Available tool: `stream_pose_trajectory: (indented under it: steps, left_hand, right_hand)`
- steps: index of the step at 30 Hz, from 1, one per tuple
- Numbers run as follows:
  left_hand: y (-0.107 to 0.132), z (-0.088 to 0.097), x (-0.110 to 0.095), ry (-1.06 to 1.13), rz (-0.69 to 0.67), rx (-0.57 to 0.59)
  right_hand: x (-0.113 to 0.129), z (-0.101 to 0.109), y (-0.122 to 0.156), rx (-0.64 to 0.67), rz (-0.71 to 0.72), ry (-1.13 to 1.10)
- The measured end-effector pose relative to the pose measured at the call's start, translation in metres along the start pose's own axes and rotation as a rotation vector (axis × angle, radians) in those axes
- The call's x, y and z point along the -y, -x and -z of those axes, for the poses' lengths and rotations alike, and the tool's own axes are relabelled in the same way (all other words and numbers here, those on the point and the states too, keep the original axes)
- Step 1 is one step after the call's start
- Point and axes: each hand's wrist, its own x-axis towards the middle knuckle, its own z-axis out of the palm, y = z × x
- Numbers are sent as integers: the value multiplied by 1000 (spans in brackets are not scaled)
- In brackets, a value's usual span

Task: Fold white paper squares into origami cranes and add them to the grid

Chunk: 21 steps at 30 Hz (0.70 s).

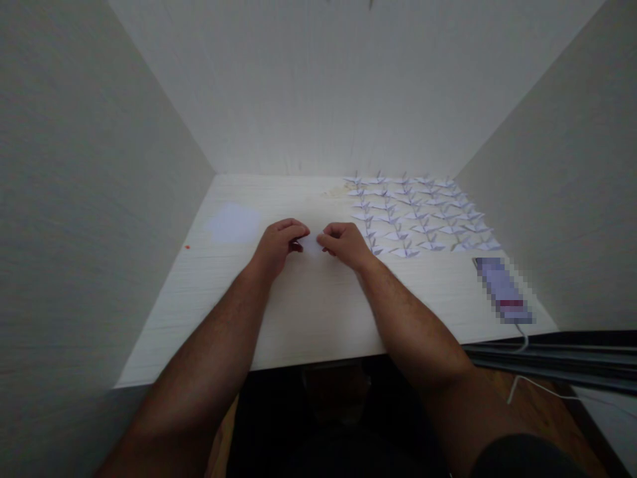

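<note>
A small white piece of paper (312,245) lies on the pale wooden desk (308,312), pinched from both sides. My left hand (277,243) grips its left edge with curled fingers. My right hand (344,243) grips its right edge the same way. Most of the paper is hidden between the two hands. To the right of my right hand, several folded white paper cranes (415,212) stand in neat rows.
A pale sheet of paper (233,224) lies left of my hands. A phone (503,289) with a white cable (522,342) rests near the desk's right front corner. A tiny red speck (187,247) sits by the left wall. White walls enclose the desk on three sides.
</note>
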Motion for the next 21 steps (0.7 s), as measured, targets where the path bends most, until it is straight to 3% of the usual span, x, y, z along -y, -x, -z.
stream_pose_trajectory:
  steps: [4,11,16,21]
  left_hand:
    - [0,2,4,-40,-48,58]
    - [-4,0,6,12,-152,-130]
    - [-5,-1,7,49,-114,-118]
    - [-4,0,3,36,-78,-83]
  right_hand:
    - [-3,-1,-1,43,-14,-10]
    - [-13,-2,-8,59,76,-307]
    - [-14,-1,-8,63,159,-276]
    - [-14,2,-7,104,144,-199]
